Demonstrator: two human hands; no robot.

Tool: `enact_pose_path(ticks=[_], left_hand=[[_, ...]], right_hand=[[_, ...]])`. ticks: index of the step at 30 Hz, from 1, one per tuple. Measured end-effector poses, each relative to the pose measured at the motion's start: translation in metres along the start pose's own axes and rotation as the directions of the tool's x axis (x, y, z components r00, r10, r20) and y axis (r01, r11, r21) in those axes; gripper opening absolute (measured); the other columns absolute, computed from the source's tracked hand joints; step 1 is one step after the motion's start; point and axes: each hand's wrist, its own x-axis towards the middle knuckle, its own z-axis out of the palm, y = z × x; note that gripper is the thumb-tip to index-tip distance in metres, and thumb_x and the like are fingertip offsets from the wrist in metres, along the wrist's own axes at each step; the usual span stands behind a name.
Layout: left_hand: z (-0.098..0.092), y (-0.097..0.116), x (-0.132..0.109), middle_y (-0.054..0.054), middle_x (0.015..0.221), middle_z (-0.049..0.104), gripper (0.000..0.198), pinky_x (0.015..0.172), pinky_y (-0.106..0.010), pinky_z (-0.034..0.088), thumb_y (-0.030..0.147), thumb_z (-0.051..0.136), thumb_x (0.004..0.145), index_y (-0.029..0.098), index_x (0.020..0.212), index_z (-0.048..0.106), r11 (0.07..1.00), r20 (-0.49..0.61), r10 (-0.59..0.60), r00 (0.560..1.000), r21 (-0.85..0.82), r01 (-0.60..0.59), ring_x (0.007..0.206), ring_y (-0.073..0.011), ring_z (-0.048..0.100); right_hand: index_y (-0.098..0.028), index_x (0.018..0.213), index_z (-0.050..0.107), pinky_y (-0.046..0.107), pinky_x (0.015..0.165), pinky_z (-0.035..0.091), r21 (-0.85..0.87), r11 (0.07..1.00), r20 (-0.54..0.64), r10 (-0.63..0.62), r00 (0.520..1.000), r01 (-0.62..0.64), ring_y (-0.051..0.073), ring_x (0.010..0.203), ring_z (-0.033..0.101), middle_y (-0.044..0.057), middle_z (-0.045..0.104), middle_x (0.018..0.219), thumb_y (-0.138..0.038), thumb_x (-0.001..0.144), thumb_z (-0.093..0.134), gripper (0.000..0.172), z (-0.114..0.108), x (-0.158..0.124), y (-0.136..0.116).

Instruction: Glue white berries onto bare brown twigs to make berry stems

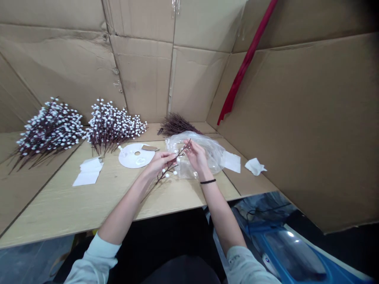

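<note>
Between my hands is a thin brown twig (pixel 162 176) with several white berries on its lower part, slanting from lower left to upper right. My left hand (pixel 160 162) pinches it around the middle. Up at the twig's tip, my right hand (pixel 195 155) has its fingers closed; whether a small berry is between them cannot be made out. Behind the hands lies a clear plastic bag (pixel 213 148). Left of my left hand is a white disc (pixel 127 158) with a centre hole, a clear blob and a brown piece (pixel 149 148) on it.
Two piles of white-berried twigs (pixel 55 128) (pixel 111 124) lie at the back left. A bundle of bare twigs (pixel 179 124) rests behind the bag. White papers (pixel 89 171) (pixel 232 161) and a crumpled tissue (pixel 255 167) are on the table. Cardboard walls (pixel 142 75) enclose it; a red strip (pixel 245 67) hangs right.
</note>
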Motion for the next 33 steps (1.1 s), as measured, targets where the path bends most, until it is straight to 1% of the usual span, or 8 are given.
enact_pose_path(ticks=[5,11,16,19,24,27,30,33], left_hand=[[-0.004,-0.003,0.002,-0.001,0.066,0.060,0.021,0.063,-0.023,0.041,0.028,0.072,0.059,0.011,0.070,0.065,0.999,0.027,0.027,0.999,0.029,-0.028,0.060,-0.0086,0.053],[-0.002,0.000,0.000,-0.002,0.069,0.060,0.018,0.068,-0.025,0.044,0.023,0.070,0.059,0.011,0.069,0.063,0.998,0.031,0.059,0.998,0.006,-0.060,0.063,-0.0095,0.055],[-0.002,0.008,-0.004,-0.004,0.081,0.064,0.038,0.071,-0.030,0.046,0.018,0.066,0.058,0.014,0.095,0.058,0.991,0.016,0.131,0.991,-0.011,-0.131,0.071,-0.0143,0.060],[-0.005,0.011,-0.004,-0.006,0.083,0.066,0.048,0.065,-0.026,0.044,0.019,0.066,0.058,0.015,0.104,0.053,0.986,-0.036,0.167,0.985,0.028,-0.166,0.071,-0.0146,0.061],[-0.007,0.012,-0.002,0.000,0.068,0.062,0.046,0.052,-0.020,0.035,0.021,0.071,0.055,0.014,0.099,0.057,0.973,-0.116,0.224,0.968,0.084,-0.215,0.054,-0.0074,0.052],[-0.007,0.012,-0.001,0.002,0.065,0.060,0.046,0.051,-0.020,0.035,0.023,0.072,0.055,0.014,0.098,0.058,0.976,-0.146,0.217,0.965,0.068,-0.209,0.051,-0.0062,0.048],[-0.007,0.012,-0.001,0.000,0.069,0.062,0.047,0.057,-0.022,0.039,0.023,0.073,0.054,0.014,0.097,0.057,0.978,-0.192,0.206,0.960,0.030,-0.204,0.056,-0.0076,0.052],[-0.010,0.013,0.001,0.000,0.071,0.063,0.047,0.059,-0.022,0.041,0.024,0.073,0.052,0.014,0.095,0.056,0.977,-0.256,0.209,0.944,0.019,-0.212,0.059,-0.0083,0.054]], right_hand=[[-0.020,0.074,0.068,0.024,0.069,0.044,-0.150,0.985,-0.001,-0.085,0.996,0.084,0.011,0.071,0.056,0.000,0.065,0.075,-0.031,0.064,0.068,0.015,-0.001,0.006,-0.017],[-0.016,0.060,0.063,0.024,0.063,0.040,-0.368,0.921,0.067,-0.108,0.992,0.125,0.009,0.062,0.050,-0.001,0.058,0.062,-0.033,0.063,0.066,0.017,0.015,0.017,-0.032],[-0.013,0.066,0.065,0.023,0.056,0.035,-0.478,0.865,0.129,-0.104,0.986,0.154,0.008,0.057,0.045,-0.001,0.055,0.059,-0.033,0.062,0.065,0.020,0.030,0.023,-0.045],[-0.012,0.065,0.065,0.023,0.054,0.033,-0.524,0.836,0.173,-0.080,0.982,0.161,0.007,0.055,0.042,-0.002,0.053,0.056,-0.033,0.062,0.065,0.022,0.037,0.026,-0.045],[-0.012,0.061,0.064,0.023,0.054,0.033,-0.543,0.820,0.213,-0.075,0.974,0.182,0.007,0.054,0.041,-0.003,0.051,0.054,-0.034,0.061,0.065,0.022,0.048,0.034,-0.041],[-0.012,0.063,0.065,0.022,0.055,0.035,-0.555,0.814,0.222,-0.051,0.974,0.169,0.007,0.055,0.043,-0.002,0.054,0.056,-0.034,0.061,0.066,0.022,0.053,0.038,-0.042],[-0.011,0.069,0.067,0.021,0.054,0.035,-0.591,0.793,0.204,-0.033,0.979,0.149,0.007,0.055,0.046,0.001,0.058,0.061,-0.037,0.065,0.063,0.027,0.049,0.036,-0.048],[-0.011,0.069,0.066,0.021,0.048,0.033,-0.710,0.693,0.167,-0.008,0.986,0.126,0.008,0.053,0.047,0.003,0.060,0.062,-0.040,0.072,0.055,0.031,0.033,0.025,-0.053]])
